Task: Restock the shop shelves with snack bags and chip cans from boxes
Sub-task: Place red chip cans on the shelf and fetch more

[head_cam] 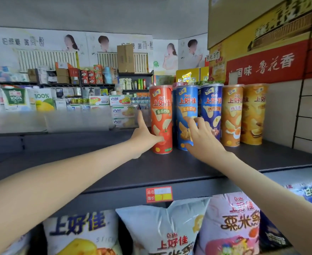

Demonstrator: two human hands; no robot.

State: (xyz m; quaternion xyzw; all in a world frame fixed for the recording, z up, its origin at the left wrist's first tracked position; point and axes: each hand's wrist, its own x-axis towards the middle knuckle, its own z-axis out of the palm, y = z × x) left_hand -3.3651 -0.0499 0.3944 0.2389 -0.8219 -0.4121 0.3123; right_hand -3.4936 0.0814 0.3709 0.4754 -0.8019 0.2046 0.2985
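Several tall chip cans stand in a row on the dark top shelf (169,168): a red can (161,107), a light blue can (186,103), a dark blue can (213,103) and two orange cans (231,111). My left hand (144,134) is at the red can's lower left. Its thumb lies on the can's front and its index finger points straight up beside the can. My right hand (202,135) reaches in front of the two blue cans, with bent fingers and thumb closed on the light blue can's lower half.
The shelf below holds snack bags: a blue-white one (162,232), a cheese one (78,234) and a pink one (230,223). A red price tag (158,194) sits on the shelf edge. A wire grid (309,115) bounds the right end, with a printed carton (261,24) above. Bare shelf stretches left.
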